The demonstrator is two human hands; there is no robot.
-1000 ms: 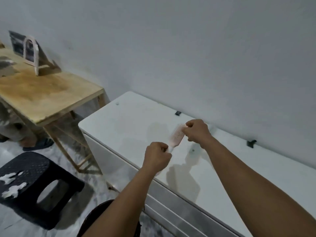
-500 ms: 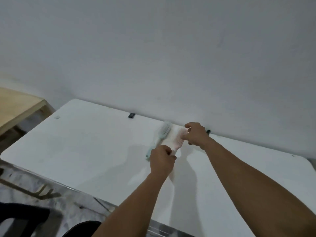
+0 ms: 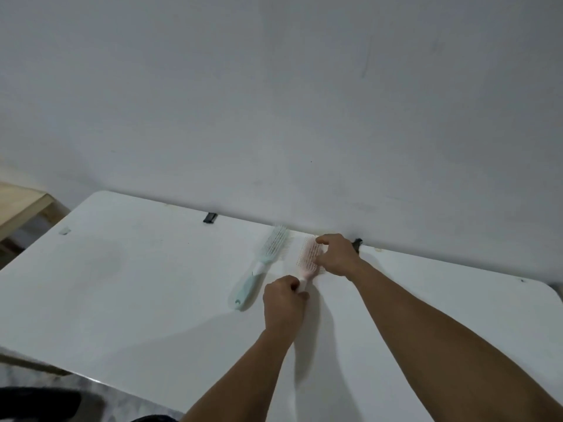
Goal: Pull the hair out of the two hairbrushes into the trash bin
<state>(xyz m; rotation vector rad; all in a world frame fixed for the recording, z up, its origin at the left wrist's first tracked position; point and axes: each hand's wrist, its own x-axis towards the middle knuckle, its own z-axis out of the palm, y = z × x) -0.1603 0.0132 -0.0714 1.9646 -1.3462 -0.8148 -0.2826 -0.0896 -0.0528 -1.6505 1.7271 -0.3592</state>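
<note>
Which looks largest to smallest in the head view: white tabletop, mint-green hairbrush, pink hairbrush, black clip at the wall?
1. White tabletop.
2. Mint-green plastic hairbrush, fully visible.
3. Pink plastic hairbrush; both hands cover parts, so it may match the green one.
4. Small black clip.

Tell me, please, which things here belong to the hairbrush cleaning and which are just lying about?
Job:
- pink hairbrush, in left hand and right hand
- green hairbrush, lying on white table

Lying about:
- wooden table
- black clip
</note>
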